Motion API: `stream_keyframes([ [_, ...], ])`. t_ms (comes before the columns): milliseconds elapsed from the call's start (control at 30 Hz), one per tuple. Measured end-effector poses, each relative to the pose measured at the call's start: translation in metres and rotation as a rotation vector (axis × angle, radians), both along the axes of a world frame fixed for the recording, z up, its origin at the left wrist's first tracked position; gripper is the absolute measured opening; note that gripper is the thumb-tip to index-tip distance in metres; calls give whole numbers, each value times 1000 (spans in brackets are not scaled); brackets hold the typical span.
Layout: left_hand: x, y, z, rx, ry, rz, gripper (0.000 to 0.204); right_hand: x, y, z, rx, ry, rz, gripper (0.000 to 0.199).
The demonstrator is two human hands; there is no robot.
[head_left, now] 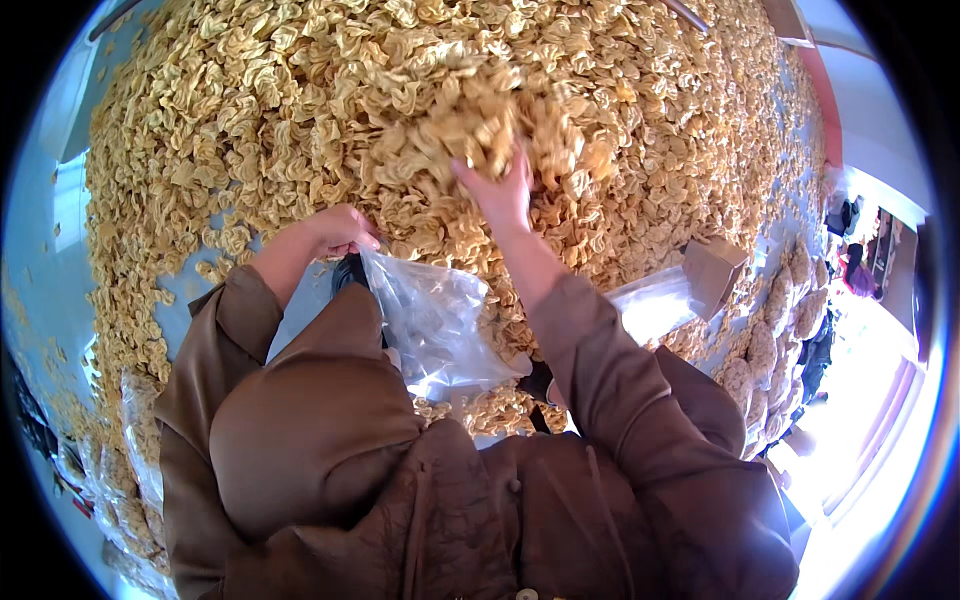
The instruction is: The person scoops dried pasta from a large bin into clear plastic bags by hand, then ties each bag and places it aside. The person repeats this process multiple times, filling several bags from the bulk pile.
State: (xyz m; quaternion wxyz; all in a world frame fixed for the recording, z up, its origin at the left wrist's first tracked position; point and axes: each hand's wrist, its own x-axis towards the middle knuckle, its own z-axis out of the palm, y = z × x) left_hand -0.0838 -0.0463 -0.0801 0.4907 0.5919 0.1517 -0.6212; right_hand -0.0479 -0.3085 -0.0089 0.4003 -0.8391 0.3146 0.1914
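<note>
A wide heap of golden, curled dried chips (300, 100) spreads before me. My left hand (343, 230) is closed, pinching the upper edge of a clear plastic bag (430, 310) in front of my lap. The bag hangs loose and wrinkled, with no chips plainly visible inside. My right hand (503, 190) reaches into the heap beyond the bag, thumb apart from the fingers, around a clump of curled chips (488, 140). Those chips are smeared by motion. Most of the right fingertips are hidden among them.
To the right stands a small cardboard box (713, 272) beside another clear plastic sheet or bag (652, 303). Filled bags (775, 350) are piled at the far right, more filled bags (125, 490) at the lower left. A thin rod (686, 14) lies at the heap's far side.
</note>
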Motion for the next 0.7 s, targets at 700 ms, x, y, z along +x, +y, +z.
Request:
stream_keyframes([
  [700, -27, 17, 18, -53, 23, 166, 34, -9, 30, -15, 370, 438, 1785, 30],
])
